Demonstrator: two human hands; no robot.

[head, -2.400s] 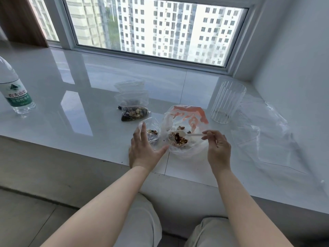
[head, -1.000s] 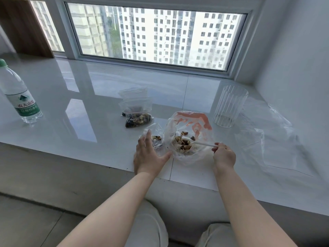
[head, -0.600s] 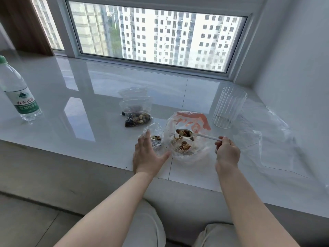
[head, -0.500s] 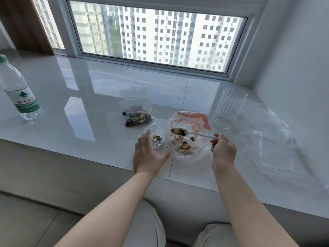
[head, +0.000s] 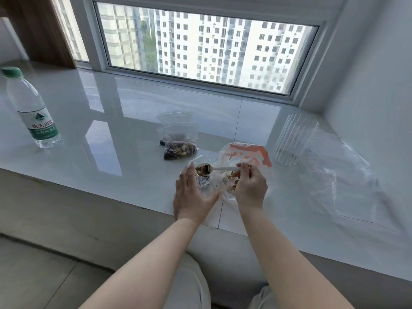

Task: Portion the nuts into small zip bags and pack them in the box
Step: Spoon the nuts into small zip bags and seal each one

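Two hands share the work: my left hand (head: pixel 191 197) cups the small bag (head: pixel 204 181) so its mouth stays open, while my right hand (head: pixel 250 186) pinches the spoon (head: pixel 219 168), holding nuts (head: pixel 202 170) above that mouth.

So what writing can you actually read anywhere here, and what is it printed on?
"农夫山泉": large characters on the label of the water bottle, beneath a green mountain logo.
The smaller lines lower on that label: too blurred to read.
Orange-red print on the big nut bag: crumpled, unreadable.
The small zip bags and clear cup: no writing visible.
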